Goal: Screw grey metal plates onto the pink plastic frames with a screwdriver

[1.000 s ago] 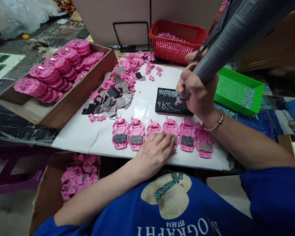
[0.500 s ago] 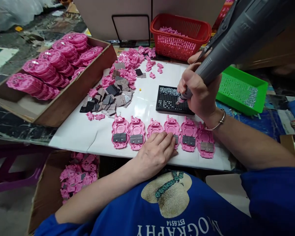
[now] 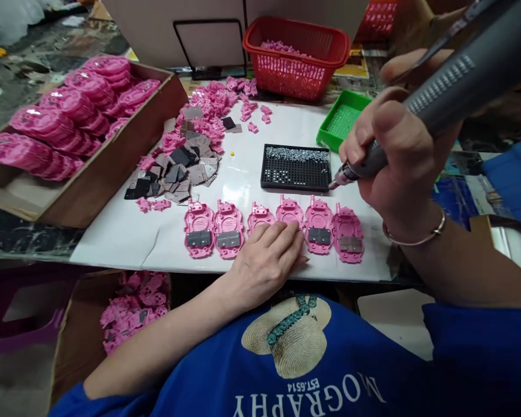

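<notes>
My right hand [image 3: 402, 145] is wrapped round a grey electric screwdriver [image 3: 447, 84]. The tool's tip points down and left, beside the right end of a black perforated screw tray [image 3: 297, 182] that holds many small silver screws. A row of several pink plastic casings [image 3: 200, 219] lies along the near side of the white work surface. Dark or brown rectangular plates [image 3: 319, 235] are set in those I can see fully. My left hand [image 3: 267, 258] lies flat with its fingers stretched over the middle two casings, hiding their lower parts.
A cardboard box [image 3: 108, 165] of stacked pink casings stands at left. Loose grey plates [image 3: 195, 172] and small pink parts [image 3: 212, 101] are heaped beside it. Behind are a red basket [image 3: 295, 63] and a green tray [image 3: 323, 136]. Another box [image 3: 76, 324] of pink pieces sits below.
The screwdriver in my right hand has moved from over the black tray's holes to the right, just off its edge. My left hand stays on the casings. The view has shifted slightly.
</notes>
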Available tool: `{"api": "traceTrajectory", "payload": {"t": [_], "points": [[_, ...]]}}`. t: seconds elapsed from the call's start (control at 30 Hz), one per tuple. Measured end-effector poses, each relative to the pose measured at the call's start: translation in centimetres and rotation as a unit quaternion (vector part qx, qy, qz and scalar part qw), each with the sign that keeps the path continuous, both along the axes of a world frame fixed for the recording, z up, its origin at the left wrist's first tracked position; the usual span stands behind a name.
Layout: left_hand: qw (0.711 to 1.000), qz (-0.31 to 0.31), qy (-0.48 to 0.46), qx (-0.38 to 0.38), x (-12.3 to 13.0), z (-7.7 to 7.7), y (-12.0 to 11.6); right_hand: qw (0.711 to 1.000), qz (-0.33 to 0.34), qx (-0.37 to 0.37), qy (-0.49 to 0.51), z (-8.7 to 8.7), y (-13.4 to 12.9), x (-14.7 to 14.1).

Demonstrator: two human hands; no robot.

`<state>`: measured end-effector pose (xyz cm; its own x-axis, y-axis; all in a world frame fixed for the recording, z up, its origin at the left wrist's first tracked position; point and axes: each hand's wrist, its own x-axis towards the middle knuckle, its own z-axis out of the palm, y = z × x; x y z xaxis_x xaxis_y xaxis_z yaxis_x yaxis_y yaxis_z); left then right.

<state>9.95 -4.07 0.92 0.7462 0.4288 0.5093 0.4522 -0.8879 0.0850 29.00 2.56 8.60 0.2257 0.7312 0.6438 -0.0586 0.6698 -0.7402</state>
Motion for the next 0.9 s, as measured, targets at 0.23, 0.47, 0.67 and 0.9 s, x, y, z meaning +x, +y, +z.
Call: {"api": "traceTrajectory", "payload": {"t": [0.23, 0.47, 0.67, 0.9], "points": [[0.991, -0.101, 0.085, 0.018, 4.6, 1.3, -0.4, 0.997, -0.066, -0.032, -0.010, -1.6, -3.2, 3.5], [0.983, -0.112, 0.142, 0.021, 7.5, 0.1, -0.5, 0.999, -0.048, -0.019, 0.012, -3.0, -3.7, 4.4], [0.981, -0.110, 0.160, 0.023, 7.6, 0.3, -0.5, 0.998, -0.045, -0.036, 0.019, -3.8, -3.4, 4.3], [0.978, -0.117, 0.171, 0.008, 7.7, 0.5, -0.3, 0.998, -0.050, -0.037, 0.015, -4.2, -3.4, 4.2]]}}
